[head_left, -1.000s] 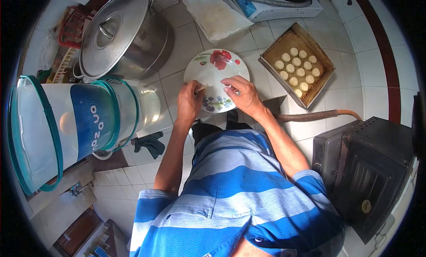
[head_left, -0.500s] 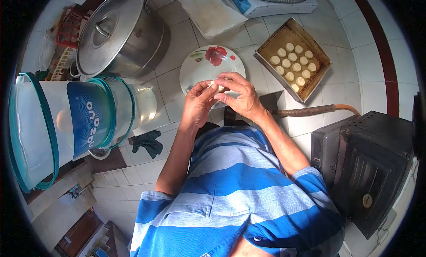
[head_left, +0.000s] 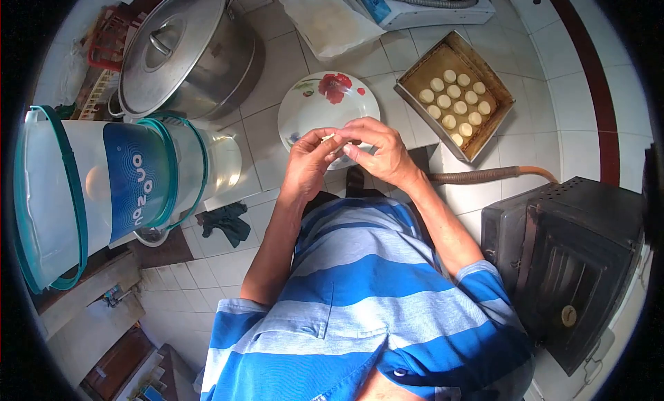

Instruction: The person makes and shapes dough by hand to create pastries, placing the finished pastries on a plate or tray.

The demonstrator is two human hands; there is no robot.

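My left hand (head_left: 308,162) is closed, with thumb and fingers pinching a small pale piece of dough (head_left: 329,137). From the other side, my right hand (head_left: 384,152) presses its thumb and fingertips on the same piece. Most of the dough is hidden by the fingers. Both hands meet over the near rim of a white plate (head_left: 297,110) with red flowers painted on it. To the right, a square metal baking tin (head_left: 496,117) holds several round pale dough pieces (head_left: 453,91) set in rows.
A large lidded steel pot (head_left: 228,72) stands at the upper left, above a clear plastic bucket (head_left: 90,186) with teal rims. A black oven (head_left: 581,256) is at right, near a brown hose (head_left: 477,175). A plastic bag (head_left: 325,20) and dark cloth (head_left: 227,224) lie on the tiled surfaces.
My fingers have shifted around the dough, and less of it shows between them. Both hands stay near the plate's rim. The surroundings shift slightly in view.
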